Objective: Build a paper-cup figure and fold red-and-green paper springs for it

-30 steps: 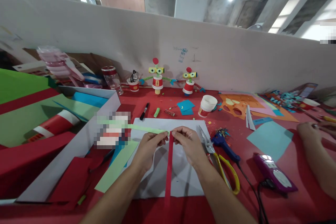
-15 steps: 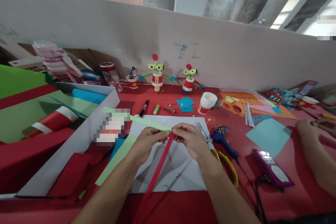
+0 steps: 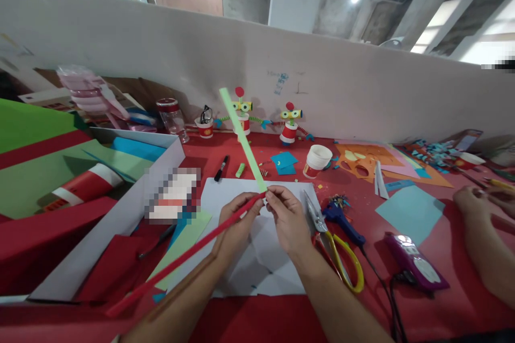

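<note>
My left hand [image 3: 238,220] pinches a long red paper strip [image 3: 189,251] near its upper end; the strip slants down to the lower left across my forearm. A light green paper strip [image 3: 244,142] rises from the same spot, pointing up and to the left. My right hand [image 3: 286,215] is closed on the joined ends, where both strips meet at an angle between my fingertips. Whether they are glued there I cannot see. Beneath my hands lies a white paper sheet [image 3: 277,273].
Scissors [image 3: 322,230] and a blue glue gun [image 3: 344,222] lie right of the sheet. Stacked paper cups [image 3: 317,159] and two paper-cup figures [image 3: 288,132] stand behind. A box [image 3: 169,155] of coloured paper is at left. Another person's arm [image 3: 478,241] rests at right.
The green strip has swung from pointing left to pointing up. The red strip has swung from pointing down towards me to the lower left. Both hands still hold the joint.
</note>
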The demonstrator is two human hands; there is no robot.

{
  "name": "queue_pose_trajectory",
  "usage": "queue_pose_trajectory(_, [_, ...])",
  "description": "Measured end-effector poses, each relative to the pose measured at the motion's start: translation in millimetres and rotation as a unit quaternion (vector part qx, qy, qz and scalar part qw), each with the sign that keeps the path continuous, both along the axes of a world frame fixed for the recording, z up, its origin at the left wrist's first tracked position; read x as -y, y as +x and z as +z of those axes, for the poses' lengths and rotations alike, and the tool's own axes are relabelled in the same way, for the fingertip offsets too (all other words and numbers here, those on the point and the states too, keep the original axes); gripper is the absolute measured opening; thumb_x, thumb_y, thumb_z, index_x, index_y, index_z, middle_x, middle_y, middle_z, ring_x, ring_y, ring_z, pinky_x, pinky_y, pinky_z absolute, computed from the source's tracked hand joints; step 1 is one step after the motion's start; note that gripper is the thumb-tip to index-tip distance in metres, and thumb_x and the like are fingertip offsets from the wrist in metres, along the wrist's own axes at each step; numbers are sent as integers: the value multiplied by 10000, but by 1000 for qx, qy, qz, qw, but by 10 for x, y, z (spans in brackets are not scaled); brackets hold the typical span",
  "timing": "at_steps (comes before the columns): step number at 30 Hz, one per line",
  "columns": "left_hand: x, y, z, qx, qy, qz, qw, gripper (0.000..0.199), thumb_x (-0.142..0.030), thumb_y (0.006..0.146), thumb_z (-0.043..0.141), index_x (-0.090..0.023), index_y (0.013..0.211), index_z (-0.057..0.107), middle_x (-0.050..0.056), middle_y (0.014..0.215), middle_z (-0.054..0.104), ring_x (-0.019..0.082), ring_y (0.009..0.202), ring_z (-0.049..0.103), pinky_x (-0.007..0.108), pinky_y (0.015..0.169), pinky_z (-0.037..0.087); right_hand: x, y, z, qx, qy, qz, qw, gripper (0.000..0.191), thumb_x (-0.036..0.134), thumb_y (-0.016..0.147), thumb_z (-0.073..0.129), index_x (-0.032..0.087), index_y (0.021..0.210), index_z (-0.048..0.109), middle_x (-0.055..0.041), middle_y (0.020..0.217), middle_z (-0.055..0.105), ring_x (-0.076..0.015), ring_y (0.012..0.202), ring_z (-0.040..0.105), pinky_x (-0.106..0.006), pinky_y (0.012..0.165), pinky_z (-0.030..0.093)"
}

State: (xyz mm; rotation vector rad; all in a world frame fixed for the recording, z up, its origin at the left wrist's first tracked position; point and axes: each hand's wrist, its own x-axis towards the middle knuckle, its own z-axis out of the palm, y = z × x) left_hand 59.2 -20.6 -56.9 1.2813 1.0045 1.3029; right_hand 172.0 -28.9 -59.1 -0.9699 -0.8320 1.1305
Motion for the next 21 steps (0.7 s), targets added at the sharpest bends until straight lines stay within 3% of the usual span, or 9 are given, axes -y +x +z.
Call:
queue_pose_trajectory(8, [-129,-84,-23,124,-82,-21,989,239,-313,740,661,-165,555,634,7,562,585,137,595,523,254,613,419,15,-32,27,-8,-28,29,999,108,274,707,717,191,768,683,24,652,594,-103,624,488,-253,633,386])
queue_pose_trajectory(12, [-146,-104,-31,86,-79,-22,993,320,-343,752,671,-163,496,604,1,521,560,127,578,513,254,625,406,8,-18,66,-37,-63,63,995,132,262,649,751,175,698,665,20,610,607,-101,594,509,-248,595,376])
queue_pose_trajectory(15, [-146,-107,-32,88,-91,-28,992,302,-366,751,679,-158,537,635,0,543,582,123,583,521,255,632,409,5,-10,75,-36,-67,56,996,136,257,630,758,177,684,662,20,602,616,-101,591,517,-247,597,384])
queue_pose_trajectory(19, [-154,-107,-34,148,-135,-55,978,199,-364,708,727,-167,732,715,2,638,640,123,621,539,257,650,424,6,-18,55,-34,-63,21,997,153,278,606,767,192,684,667,23,615,626,-115,601,534,-269,629,427])
queue_pose_trajectory(21, [-156,-111,-29,153,-147,-78,974,190,-351,688,747,-166,709,712,-1,635,636,116,630,535,251,660,422,8,-26,41,-34,-59,8,998,153,284,605,769,197,686,672,22,628,634,-116,612,540,-273,645,440])
